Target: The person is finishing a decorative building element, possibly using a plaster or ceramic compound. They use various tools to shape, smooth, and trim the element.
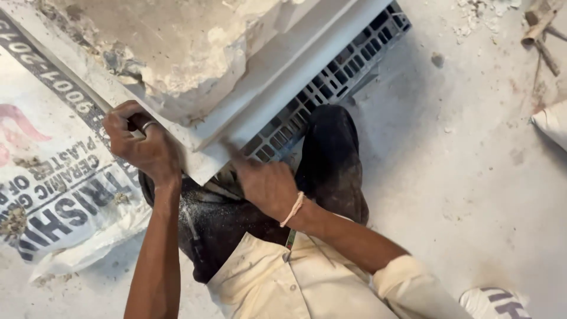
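A white plaster block point(195, 53) with a rough, crumbled top rests tilted over my knees. My left hand point(144, 145), with a ring on one finger, grips the block's lower left corner. My right hand point(266, 186), with a cord bracelet at the wrist, presses flat against the underside edge of the block; whether it holds a thin tool I cannot tell. Under the block lies a white slotted grille point(331, 82). My dark trousers point(331, 159) are dusted with white powder.
A printed white sack point(53, 195) lies on the floor at the left. Another sack point(552, 121) shows at the right edge, and a third point(493, 301) at the bottom right. Wooden tool handles point(540, 29) and plaster crumbs lie on the dusty grey floor point(460, 177).
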